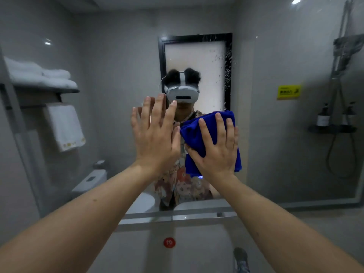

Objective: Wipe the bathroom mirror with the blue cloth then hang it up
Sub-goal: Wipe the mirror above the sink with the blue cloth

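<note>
The bathroom mirror (pixel 122 66) fills most of the head view, and water spots speckle it at upper centre-right. My right hand (pixel 215 150) lies flat with fingers spread on the blue cloth (pixel 194 134) and presses it against the glass at centre. The cloth is bunched and hangs a little below my palm. My left hand (pixel 155 134) is raised just left of the cloth, fingers apart, palm toward the mirror, holding nothing. Whether it touches the glass I cannot tell.
Reflected in the mirror: a shelf of folded white towels (pixel 39 75) with a hanging white towel (pixel 65 127) at left, a toilet (pixel 90 180), shower fittings (pixel 342 56) and bottles (pixel 323 117) at right. A ledge (pixel 177 217) runs under the mirror; a faucet (pixel 241 259) sits below.
</note>
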